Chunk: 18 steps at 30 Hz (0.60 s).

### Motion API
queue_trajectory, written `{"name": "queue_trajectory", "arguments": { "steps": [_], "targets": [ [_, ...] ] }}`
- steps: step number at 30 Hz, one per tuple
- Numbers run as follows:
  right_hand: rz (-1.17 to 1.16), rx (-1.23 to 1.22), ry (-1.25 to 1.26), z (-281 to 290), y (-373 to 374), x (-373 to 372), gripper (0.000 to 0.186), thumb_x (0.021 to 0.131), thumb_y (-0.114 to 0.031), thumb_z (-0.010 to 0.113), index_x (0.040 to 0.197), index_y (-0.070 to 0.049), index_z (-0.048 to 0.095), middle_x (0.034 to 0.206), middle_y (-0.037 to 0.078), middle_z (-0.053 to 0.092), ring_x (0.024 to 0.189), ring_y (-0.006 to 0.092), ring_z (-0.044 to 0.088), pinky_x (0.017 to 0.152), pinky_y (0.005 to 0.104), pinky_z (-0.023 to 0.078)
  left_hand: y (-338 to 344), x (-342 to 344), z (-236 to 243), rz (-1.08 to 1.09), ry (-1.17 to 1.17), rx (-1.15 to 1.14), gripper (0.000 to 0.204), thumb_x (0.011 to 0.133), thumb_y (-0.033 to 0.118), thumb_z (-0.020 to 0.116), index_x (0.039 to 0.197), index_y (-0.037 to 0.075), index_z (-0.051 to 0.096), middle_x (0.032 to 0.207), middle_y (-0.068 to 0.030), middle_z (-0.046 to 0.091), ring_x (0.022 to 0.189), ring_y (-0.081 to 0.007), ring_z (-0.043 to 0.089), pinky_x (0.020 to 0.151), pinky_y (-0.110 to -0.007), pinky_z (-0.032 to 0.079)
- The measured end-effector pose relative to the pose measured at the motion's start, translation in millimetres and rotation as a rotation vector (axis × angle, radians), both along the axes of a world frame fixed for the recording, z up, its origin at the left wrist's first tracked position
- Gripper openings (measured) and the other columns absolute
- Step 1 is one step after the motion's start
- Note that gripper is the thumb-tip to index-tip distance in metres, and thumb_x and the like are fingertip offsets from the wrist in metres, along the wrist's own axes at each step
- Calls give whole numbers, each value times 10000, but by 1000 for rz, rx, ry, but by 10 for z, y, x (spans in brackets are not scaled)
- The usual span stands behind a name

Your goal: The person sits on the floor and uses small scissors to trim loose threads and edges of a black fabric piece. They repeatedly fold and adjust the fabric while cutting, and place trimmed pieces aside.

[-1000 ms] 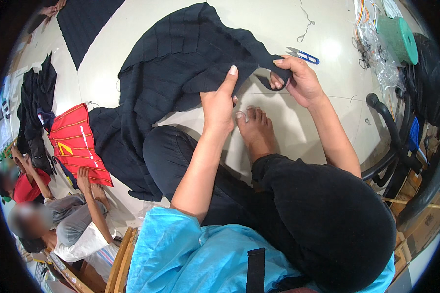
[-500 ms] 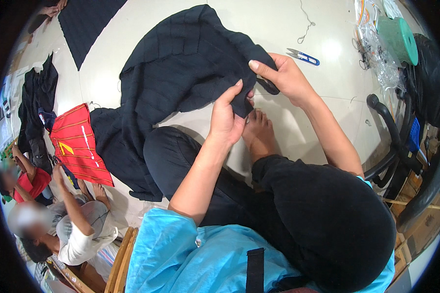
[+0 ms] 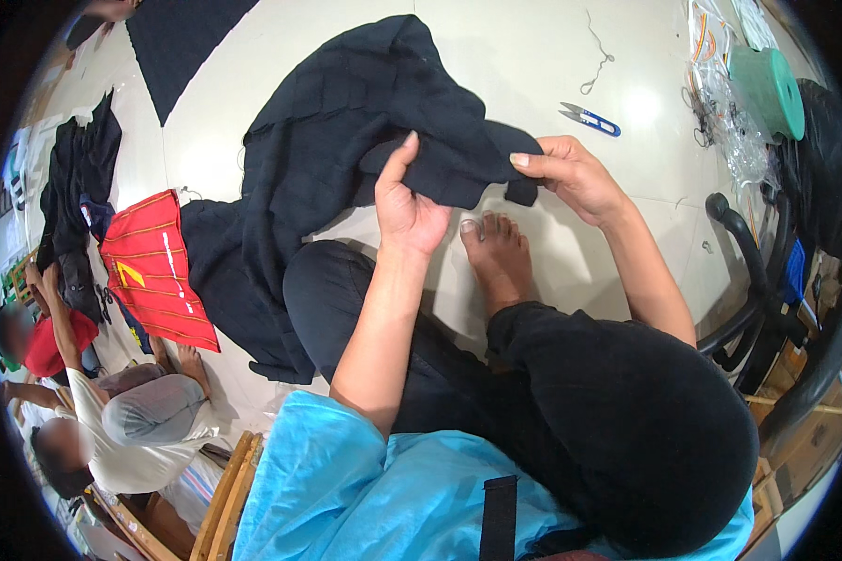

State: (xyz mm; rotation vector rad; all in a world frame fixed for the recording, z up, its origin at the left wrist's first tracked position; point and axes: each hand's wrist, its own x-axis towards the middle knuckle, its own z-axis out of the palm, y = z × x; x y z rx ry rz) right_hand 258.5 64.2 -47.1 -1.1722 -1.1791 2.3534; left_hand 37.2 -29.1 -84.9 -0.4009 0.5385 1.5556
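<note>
Black cloth (image 3: 332, 122), rumpled, faintly lined, curving across pale floor (image 3: 519, 61).

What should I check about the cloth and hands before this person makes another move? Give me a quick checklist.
1. Right hand has hold of the black cloth: ok, it pinches the edge.
2. Left hand has a firm grip: cannot tell; it is at the cloth, but its fingers are mostly hidden.
3. Cloth spread flat: not ok, it is folded and rumpled.
4. Blue-handled snips apart from the cloth: ok, they lie on the floor beyond the right hand.
5. Cloth not touching the bare foot: cannot tell, its edge is close to the toes.
</note>
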Motion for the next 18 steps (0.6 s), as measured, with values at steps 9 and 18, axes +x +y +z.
{"name": "queue_trajectory", "arguments": {
  "steps": [9,18],
  "targets": [
    [-111,125,-38,42,-102,-265,328,1057,-295,706,1211,-10,759,1011,16,755,901,109,670,858,289,543,-107,87,286,-125,-34,76,378,1055,248,665,1333,-7,637,1321,-154,719,1221,-289,700,1122,-479,541],
    [-94,624,-178,80,-104,-476,322,1056,-303,716,1049,17,745,811,-13,674,788,59,516,701,275,477,-151,112,393,-542,385,-168,330,991,206,799,1243,12,714,1129,-79,767,988,-174,758,817,-337,635]
  ]
}}
